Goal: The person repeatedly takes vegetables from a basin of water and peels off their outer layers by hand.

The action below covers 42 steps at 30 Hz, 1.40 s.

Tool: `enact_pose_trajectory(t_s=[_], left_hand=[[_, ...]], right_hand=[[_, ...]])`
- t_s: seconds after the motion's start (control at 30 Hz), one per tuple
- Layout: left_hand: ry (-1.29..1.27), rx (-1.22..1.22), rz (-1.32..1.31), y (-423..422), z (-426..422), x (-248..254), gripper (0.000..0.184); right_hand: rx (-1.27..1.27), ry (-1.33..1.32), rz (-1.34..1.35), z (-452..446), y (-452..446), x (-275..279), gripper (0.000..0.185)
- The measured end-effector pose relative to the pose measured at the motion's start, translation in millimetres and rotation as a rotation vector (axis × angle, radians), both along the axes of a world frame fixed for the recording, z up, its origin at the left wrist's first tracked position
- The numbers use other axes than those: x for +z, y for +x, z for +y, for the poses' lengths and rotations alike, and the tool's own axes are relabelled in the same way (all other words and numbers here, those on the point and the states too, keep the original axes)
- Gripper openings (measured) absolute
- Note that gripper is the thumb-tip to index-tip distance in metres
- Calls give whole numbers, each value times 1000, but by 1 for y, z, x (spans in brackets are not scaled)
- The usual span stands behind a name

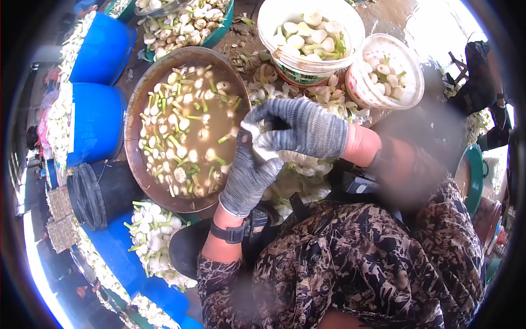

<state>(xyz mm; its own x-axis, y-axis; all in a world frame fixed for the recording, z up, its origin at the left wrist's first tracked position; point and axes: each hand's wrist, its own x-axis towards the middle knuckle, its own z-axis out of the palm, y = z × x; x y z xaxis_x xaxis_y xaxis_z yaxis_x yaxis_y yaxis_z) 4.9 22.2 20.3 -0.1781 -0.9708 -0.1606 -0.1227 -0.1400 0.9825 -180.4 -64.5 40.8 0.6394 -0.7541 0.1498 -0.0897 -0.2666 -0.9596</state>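
My left hand point(249, 178), in a grey knit glove, is closed around a white bulb point(265, 150) that looks like an onion. From the right, my right hand point(309, 127), gloved the same way, has its fingers bent over the bulb's top and grips white skin there. Both hands are beside the right rim of a wide brown basin point(133, 118). Murky water fills the basin, and many white bulbs with short green stalks point(181, 145) float in it. Loose pale peelings point(304, 175) lie beneath my hands.
A white bucket point(350, 24) of peeled bulbs stands beyond my hands, with a smaller white bucket point(413, 82) beside it. Blue tubs point(98, 120) and a black bucket point(101, 192) line the left. More bulbs point(156, 236) are heaped near my left elbow.
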Motion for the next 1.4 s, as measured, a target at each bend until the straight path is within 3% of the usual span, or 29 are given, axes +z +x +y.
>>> enact_pose_trajectory(t_s=[0.03, 0.1, 0.13, 0.2, 0.3, 0.37, 0.43, 0.47, 0.53, 0.57, 0.63, 0.67, 0.73, 0.77, 0.9, 0.97, 1.0, 1.03, 1.13, 1.2, 1.23, 1.3, 1.33, 1.4], left_hand=[[-114, -18, -98, -4, -1, 3, 79], [-48, -38, -42, -10, 0, 10, 74], [-56, 4, -66, -11, -3, 6, 72], [-33, 120, -23, -15, -2, 7, 65], [-41, 102, -101, -15, -6, 9, 55], [-48, 94, -143, -12, -7, 6, 51], [-24, 128, -390, -10, -7, -2, 48], [-25, 126, -391, -11, -7, 0, 48], [15, 159, -77, -16, -7, 8, 45], [6, 157, -80, -15, -6, 5, 45], [205, 247, 567, -12, -4, -5, 45], [283, 249, 755, -9, -6, -7, 45], [281, 246, 815, -4, -7, -8, 43], [283, 241, 877, -3, -8, -5, 42], [404, 399, 1010, -2, -11, 9, 32], [410, 493, 994, -3, -13, 13, 30], [406, 480, 993, 0, -12, 12, 29], [404, 466, 991, 3, -12, 11, 29], [416, 427, 1006, 6, -16, 5, 34], [481, 462, 1041, 5, -14, 9, 31], [483, 460, 1038, 4, -15, 8, 31], [382, 406, 970, 4, -18, 4, 32], [358, 334, 980, 12, -20, -8, 33], [373, 458, 881, -4, -33, -5, 33]], right_hand=[[-6, 6, 1, 1, 2, 3, 30], [0, 31, 257, 1, 4, 13, 27], [-39, -36, 266, 0, 6, 7, 36], [-86, 23, 239, -1, 8, 0, 35], [-133, 89, 213, 0, 11, -5, 35], [-157, 0, 264, 3, 13, -3, 35], [-185, -28, 265, 1, 15, -14, 36], [-187, 91, 233, -1, 13, -15, 36], [-197, 190, 158, -9, 10, -22, 38], [-213, 229, 124, -14, 9, -27, 38], [-221, 305, 125, -18, 4, -27, 36], [-220, 299, 123, -19, 2, -24, 36], [-187, 553, 5, -16, 0, -15, 34], [-179, 549, 1, -14, 0, -11, 34], [-148, 293, 1, -9, -2, -4, 33], [18, 101, -80, -6, -4, -2, 30], [115, 32, 83, -6, -10, 3, 27], [192, 152, 119, -3, -12, 16, 27], [319, 58, -5, 2, -10, 3, 26], [631, 147, 241, 4, -10, 9, 24], [628, 148, 238, 4, -8, 10, 24], [742, -50, 881, 6, -4, 10, 23], [820, -212, 1044, 8, -2, -2, 23], [668, -332, 970, 17, -12, -65, 25]])
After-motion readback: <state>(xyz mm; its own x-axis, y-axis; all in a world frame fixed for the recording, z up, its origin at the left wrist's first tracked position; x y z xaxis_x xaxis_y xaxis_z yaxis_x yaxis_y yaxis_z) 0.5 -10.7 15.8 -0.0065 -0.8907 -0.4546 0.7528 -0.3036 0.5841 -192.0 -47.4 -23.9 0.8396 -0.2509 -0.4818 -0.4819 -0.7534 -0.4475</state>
